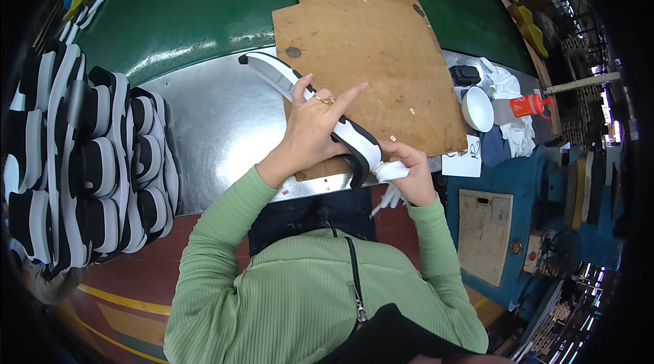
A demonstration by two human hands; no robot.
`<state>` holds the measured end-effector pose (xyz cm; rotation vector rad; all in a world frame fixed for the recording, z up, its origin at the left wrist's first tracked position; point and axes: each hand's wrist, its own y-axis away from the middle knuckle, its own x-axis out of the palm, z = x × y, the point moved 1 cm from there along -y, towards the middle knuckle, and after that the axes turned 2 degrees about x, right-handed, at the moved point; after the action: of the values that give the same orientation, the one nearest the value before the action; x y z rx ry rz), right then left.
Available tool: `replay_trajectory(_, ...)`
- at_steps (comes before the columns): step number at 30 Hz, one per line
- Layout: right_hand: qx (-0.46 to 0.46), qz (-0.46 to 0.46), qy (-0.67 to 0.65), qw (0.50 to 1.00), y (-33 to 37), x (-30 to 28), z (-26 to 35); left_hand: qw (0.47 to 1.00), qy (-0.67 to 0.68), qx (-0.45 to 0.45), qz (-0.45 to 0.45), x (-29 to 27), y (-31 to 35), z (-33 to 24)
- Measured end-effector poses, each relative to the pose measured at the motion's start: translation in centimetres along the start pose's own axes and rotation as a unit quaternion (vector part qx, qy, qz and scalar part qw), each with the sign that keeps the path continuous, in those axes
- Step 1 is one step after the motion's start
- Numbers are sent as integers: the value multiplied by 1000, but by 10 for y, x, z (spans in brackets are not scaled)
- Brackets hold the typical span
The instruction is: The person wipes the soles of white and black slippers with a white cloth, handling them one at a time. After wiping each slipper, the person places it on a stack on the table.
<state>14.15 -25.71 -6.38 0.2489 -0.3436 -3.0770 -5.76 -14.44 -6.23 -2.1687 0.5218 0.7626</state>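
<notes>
A wiping step seems to be in hand: the sole (pixel 359 140) is held aslant over the near edge of the tabletop (pixel 204 106) and board (pixel 357 43). By the left hand (pixel 310 127) it is held midway in a loose grip, forefinger extended; in the right hand's (pixel 417 174) closed grip a cloth (pixel 392 172) is pinched at the near end. A steady hold and light pressure appear called for. Stacked soles (pixel 102 159) are seen at left; rightward reach may be limited by a bowl (pixel 477 109) and bottle (pixel 523 105).
</notes>
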Motion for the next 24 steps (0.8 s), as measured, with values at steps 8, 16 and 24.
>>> replay_trajectory(8, -142, -13, -40, 989, -10, -2, -31, 998, -38, 51, -2, 0, 0, 8)
replay_trajectory(16, -196, -48, -175, 964, -40, 0, 0, 998, 61, -30, -14, -55, -10, -23)
replay_trajectory(24, -115, -75, -98, 986, -83, 17, -32, 942, 233, -105, -219, -192, -1, -102)
